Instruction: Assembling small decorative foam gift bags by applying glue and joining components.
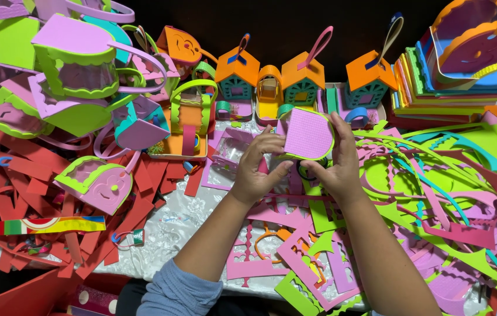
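Both my hands hold a small foam basket piece (307, 134), pink with a lime-green rim, raised above the table's middle. My left hand (258, 167) grips its left and lower edge with thumb and fingers. My right hand (336, 161) clasps its right side, fingers running up along the rim. Beneath the hands lie pink and green foam offcuts (295, 246) on a white lace tablecloth (166, 228).
Several small foam houses with orange roofs (301, 79) line the back. Finished pink-and-green foam baskets (76, 64) pile at the left over red foam scraps (55, 193). Stacked coloured foam sheets (435, 88) sit back right. Green and pink cut-out strips (447, 193) cover the right.
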